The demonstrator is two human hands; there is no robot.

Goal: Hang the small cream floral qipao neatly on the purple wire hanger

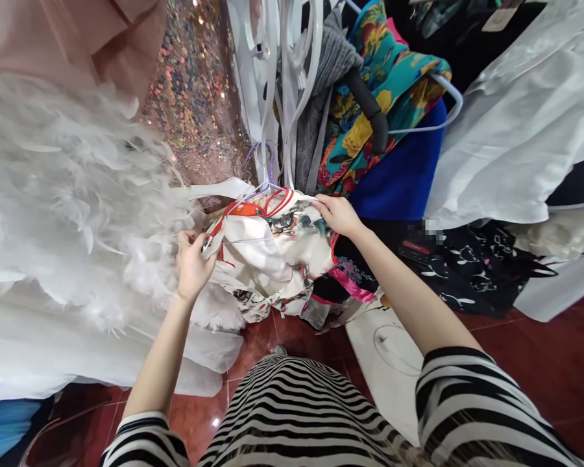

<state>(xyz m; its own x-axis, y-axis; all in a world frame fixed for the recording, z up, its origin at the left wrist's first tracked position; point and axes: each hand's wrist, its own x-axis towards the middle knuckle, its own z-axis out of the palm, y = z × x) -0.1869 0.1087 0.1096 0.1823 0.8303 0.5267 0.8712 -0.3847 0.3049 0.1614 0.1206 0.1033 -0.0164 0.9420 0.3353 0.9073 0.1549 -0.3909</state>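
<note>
A white printed garment with red piping (pixel 299 237) hangs on a thin purple hanger (pixel 271 170) in front of me. My left hand (pixel 193 259) pinches the garment's red-edged shoulder on the left. At the opposite shoulder, my right hand (pixel 338 214) grips the fabric between thumb and fingers. The neck opening lies between my hands, showing an orange-red patch and the pale inside of the cloth. Below, the garment hangs in folds above the floor.
White feathered dresses (pixel 78 194) fill the left side, near my left hand. Behind hang a sequined dress (pixel 194 91), several white hangers (pixel 292 78) and a teal floral garment (pixel 370 97). A white panel (pixel 384 357) stands low on the right over red floor tiles (pixel 535 363).
</note>
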